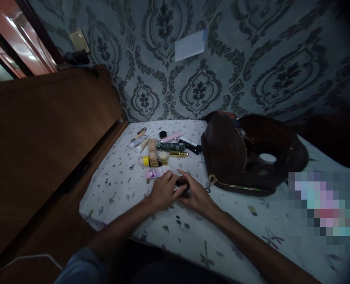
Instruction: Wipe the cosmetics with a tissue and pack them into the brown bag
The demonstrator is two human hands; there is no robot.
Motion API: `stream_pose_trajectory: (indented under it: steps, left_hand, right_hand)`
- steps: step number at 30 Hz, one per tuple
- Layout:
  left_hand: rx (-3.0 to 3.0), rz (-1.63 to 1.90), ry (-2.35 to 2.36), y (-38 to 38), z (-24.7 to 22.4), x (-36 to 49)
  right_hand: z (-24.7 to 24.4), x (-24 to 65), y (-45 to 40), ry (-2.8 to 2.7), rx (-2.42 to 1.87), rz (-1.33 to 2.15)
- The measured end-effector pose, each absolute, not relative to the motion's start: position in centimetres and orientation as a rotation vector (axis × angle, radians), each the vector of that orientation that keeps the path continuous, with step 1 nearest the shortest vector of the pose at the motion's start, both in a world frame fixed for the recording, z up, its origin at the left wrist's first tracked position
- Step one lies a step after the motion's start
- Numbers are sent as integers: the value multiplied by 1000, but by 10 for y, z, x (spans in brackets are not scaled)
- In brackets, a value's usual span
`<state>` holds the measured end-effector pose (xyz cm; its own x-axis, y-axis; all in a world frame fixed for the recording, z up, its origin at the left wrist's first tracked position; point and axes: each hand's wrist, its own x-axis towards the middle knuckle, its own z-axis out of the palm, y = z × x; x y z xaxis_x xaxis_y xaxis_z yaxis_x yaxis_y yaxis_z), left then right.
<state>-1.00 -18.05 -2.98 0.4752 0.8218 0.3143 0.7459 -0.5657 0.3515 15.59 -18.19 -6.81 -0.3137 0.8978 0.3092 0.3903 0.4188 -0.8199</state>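
At the left, a wooden headboard (53, 118) borders a bed (106, 205) with a patterned white sheet. Cosmetics lie in a loose cluster toward the far side: a beige tube (152, 150), a bottle with a yellow band (146, 161), and, nearest the person, a pink-and-white tube (153, 173) just beyond the left hand (164, 191), whose fingers are curled. Further right in the cluster are a dark green tube (175, 147) and a gold tube (178, 154). The right hand (196, 193) meets the left, its fingers bent inward; whether either hand pinches something in the dark gap between them cannot be told. To the right rests a brown bag (225, 154), a white round object (267, 158) showing in its opening.
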Motion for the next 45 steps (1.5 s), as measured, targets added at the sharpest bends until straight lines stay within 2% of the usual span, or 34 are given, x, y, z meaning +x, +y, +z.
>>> stream_pose_trajectory:
  steps: [10, 15, 19, 22, 30, 39, 45]
  left_hand:
    - [2082, 908, 1265, -157, -33, -17]
    - [2151, 1042, 1283, -175, -20, -11]
    - [2470, 754, 1285, -190, -13, 2]
    - [2462, 633, 1378, -185, -16, 4]
    - [2034, 734, 1278, -158, -31, -14]
    - [1593, 960, 1131, -152, -37, -15]
    - [1170, 1037, 1053, -160, -35, -4]
  right_hand:
    - [-57, 154, -185, -1906, -1176, 997]
    - [-58, 154, -188, -1882, -1198, 983]
    - [-59, 154, -188, -1872, -1166, 952]
    - [-56, 153, -188, -1873, -1172, 952]
    - [-47, 156, -190, -1858, -1226, 1050]
    - [-49, 154, -184, -1637, -898, 1226]
    - [-52, 152, -184, -1570, -884, 1145]
